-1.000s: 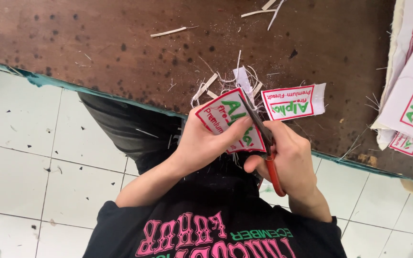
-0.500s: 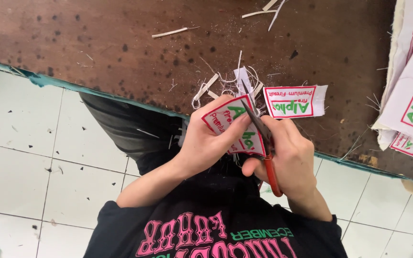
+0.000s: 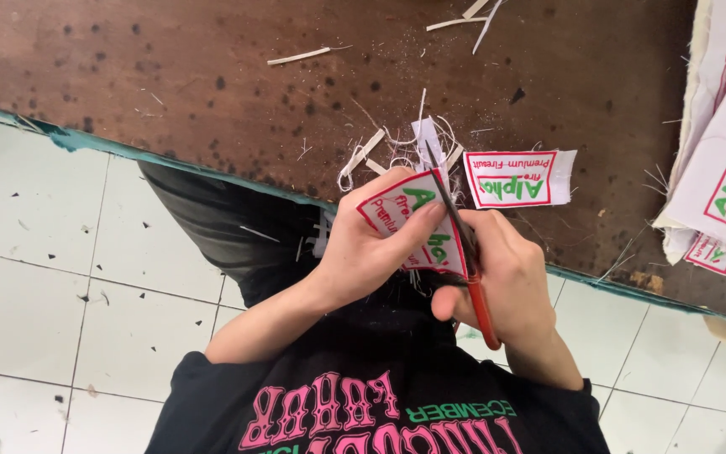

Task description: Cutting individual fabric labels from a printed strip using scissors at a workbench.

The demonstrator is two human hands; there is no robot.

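a dark brown, speckled desk (image 3: 212, 76) fills the upper part of the view, its near edge running above a white tiled floor (image 3: 35, 277). a stack of white fabric labels (image 3: 720, 168) with red borders and green lettering is piled at the desk's right edge. the left hand (image 3: 363, 252) is closed around a white fabric label (image 3: 409, 220), pinched between thumb and fingers and held just over the desk's near edge. the right hand (image 3: 506, 282) is wrapped around the red handles of a pair of scissors (image 3: 464, 252), whose dark blades lie along the right side of the held label, touching it. a single cut label (image 3: 518, 178) lies flat on the desk just beyond the hands, near the near edge. thin white fabric offcuts (image 3: 380, 151) are scattered just behind the held label, and a few more strips (image 3: 298, 56) are seen toward the far edge.
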